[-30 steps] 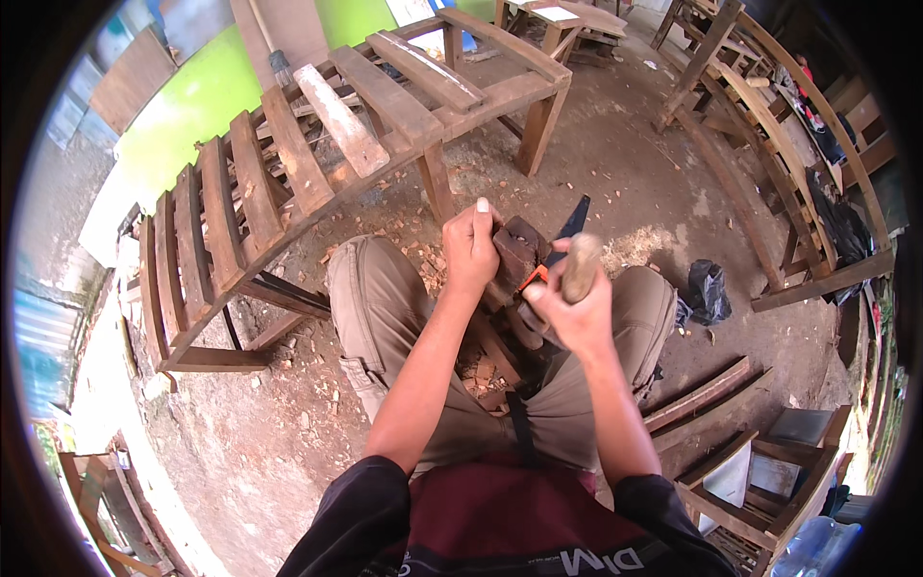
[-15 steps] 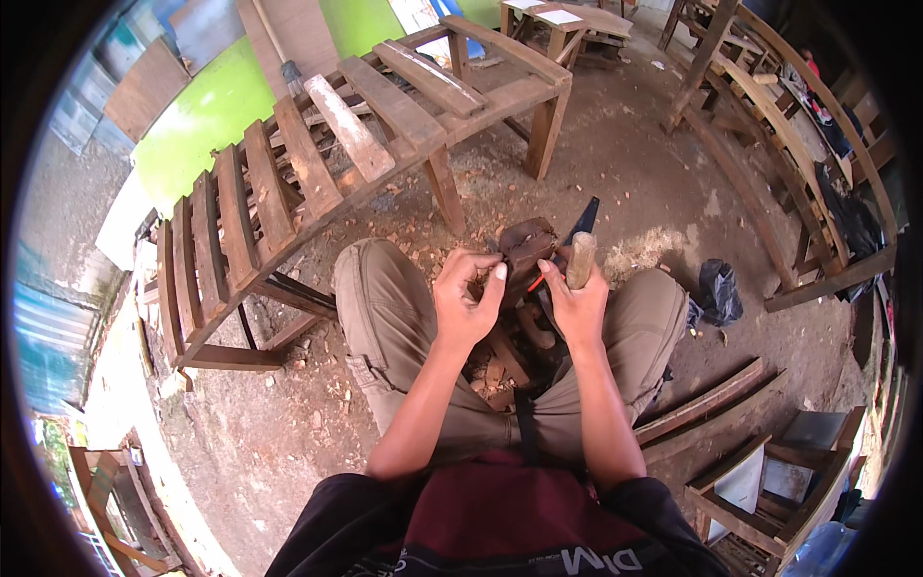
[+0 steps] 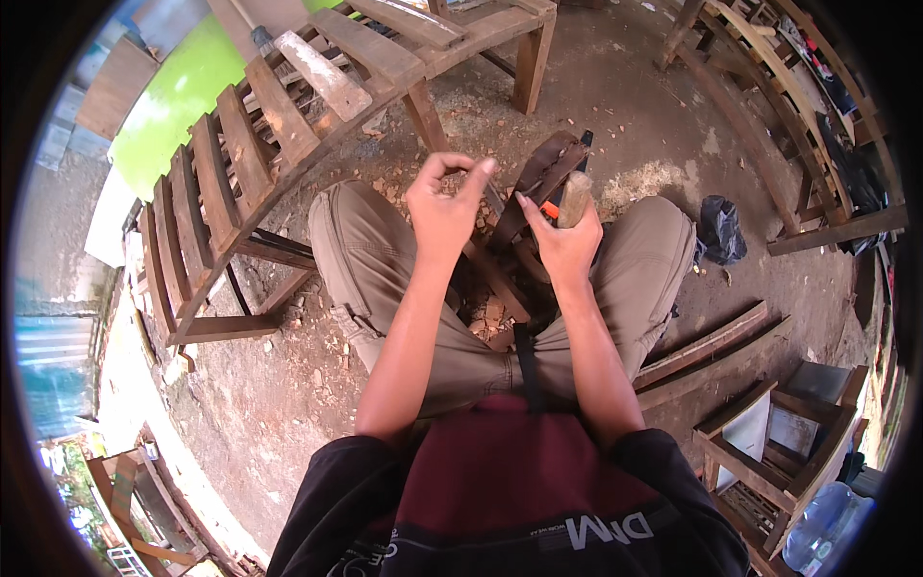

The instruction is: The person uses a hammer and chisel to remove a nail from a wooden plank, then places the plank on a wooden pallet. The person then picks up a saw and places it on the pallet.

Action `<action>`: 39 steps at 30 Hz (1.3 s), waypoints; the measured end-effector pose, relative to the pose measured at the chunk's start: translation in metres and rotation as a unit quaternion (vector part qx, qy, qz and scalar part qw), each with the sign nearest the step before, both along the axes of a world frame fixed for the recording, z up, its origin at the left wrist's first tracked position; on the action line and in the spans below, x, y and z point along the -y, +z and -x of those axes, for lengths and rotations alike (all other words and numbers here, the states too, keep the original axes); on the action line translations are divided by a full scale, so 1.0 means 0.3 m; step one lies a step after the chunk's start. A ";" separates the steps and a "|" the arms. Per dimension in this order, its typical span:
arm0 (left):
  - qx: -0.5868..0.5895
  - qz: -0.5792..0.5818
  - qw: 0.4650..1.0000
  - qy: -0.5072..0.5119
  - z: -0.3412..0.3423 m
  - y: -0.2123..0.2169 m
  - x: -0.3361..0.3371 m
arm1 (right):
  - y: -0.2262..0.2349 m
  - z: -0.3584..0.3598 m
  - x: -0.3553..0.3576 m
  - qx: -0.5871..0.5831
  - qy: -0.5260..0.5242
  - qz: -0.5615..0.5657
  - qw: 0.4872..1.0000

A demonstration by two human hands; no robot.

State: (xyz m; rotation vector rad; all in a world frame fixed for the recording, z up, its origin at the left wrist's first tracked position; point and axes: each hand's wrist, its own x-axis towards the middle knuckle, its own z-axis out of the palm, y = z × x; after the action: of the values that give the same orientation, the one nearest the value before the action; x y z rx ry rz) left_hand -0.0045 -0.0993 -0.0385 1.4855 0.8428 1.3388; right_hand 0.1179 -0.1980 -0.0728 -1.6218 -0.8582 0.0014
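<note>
My left hand (image 3: 445, 210) is raised between my knees, apart from the wood, with thumb and fingertips drawn together. Anything between them is too small to make out. A pale, round-ended wooden handle (image 3: 575, 199) stands up out of my right hand (image 3: 565, 245), whose fingers are closed around it. The right thumb presses against a dark brown carved piece of wood (image 3: 550, 173), which tilts up and away from me. Beside that thumb shows a bit of an orange and black tool (image 3: 551, 209), mostly hidden. A dark wooden bar (image 3: 498, 284) lies below, between my legs.
A long slatted wooden bench frame (image 3: 240, 163) stands ahead and to the left. Wood chips (image 3: 495, 317) litter the ground. On the right are a black plastic bag (image 3: 721, 231), loose planks (image 3: 711, 346), a wooden frame (image 3: 769, 433) and a wooden rack (image 3: 750, 163).
My left hand has drawn away from the carved wood, up and to the left. The carved wood now slants more steeply, still at my right hand. The view has shifted slightly.
</note>
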 end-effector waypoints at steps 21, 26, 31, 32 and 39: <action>-0.392 0.442 0.807 -0.002 0.013 -1.158 -0.054 | -0.001 -0.009 0.045 -0.178 0.032 -0.048 0.982; -0.423 0.449 0.787 0.012 -0.021 -0.997 -0.054 | -0.042 -0.047 0.068 -0.187 -0.029 -0.005 0.982; -0.395 0.337 0.847 0.115 0.054 -1.009 -0.066 | -0.042 0.003 0.037 -0.226 -0.006 -0.006 0.974; -0.394 0.312 0.851 0.152 0.035 -1.003 -0.083 | -0.043 0.004 0.039 -0.215 -0.003 -0.008 0.977; -0.343 0.270 0.895 -0.091 0.104 -0.911 -0.262 | -0.048 0.007 0.049 -0.176 0.037 -0.024 0.983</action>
State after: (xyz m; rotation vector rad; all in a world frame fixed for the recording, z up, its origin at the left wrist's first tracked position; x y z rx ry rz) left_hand -0.0356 -0.0208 -0.3118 1.5247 1.3448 0.3499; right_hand 0.1160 -0.2128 -0.0873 -1.4851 -0.6382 0.3087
